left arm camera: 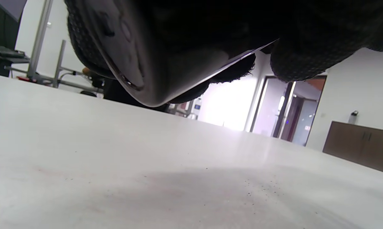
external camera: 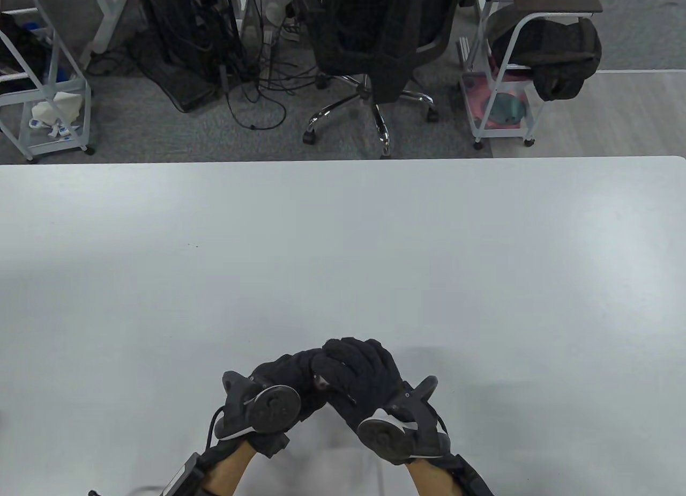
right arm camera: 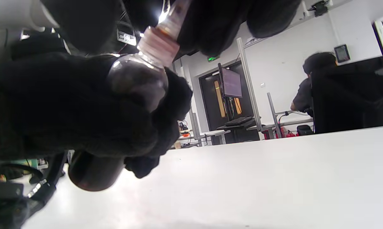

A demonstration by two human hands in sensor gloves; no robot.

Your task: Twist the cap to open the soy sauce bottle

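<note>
Left hand (right arm camera: 67,108): wraps the soy sauce bottle (right arm camera: 135,81), steadying it above the table (external camera: 343,249).
Right hand (external camera: 364,378): fingers close over the cap (right arm camera: 175,12) — placed to twist.

The table view looks steeply down from above the near edge of the tabletop (external camera: 343,260), facing the office chair (external camera: 375,51) on the floor beyond its far edge. The left wrist view sits low, just over the tabletop (left arm camera: 147,165), looking along it toward a doorway (left arm camera: 286,108), pressed so close under the left hand (left arm camera: 305,54) that the bottle (left arm camera: 140,63) it holds fills the top. The right wrist view also skims the tabletop (right arm camera: 258,178), close beside the bottle (right arm camera: 137,79), facing a dark door (right arm camera: 220,105). All three share the tabletop and the bottle region.
</note>
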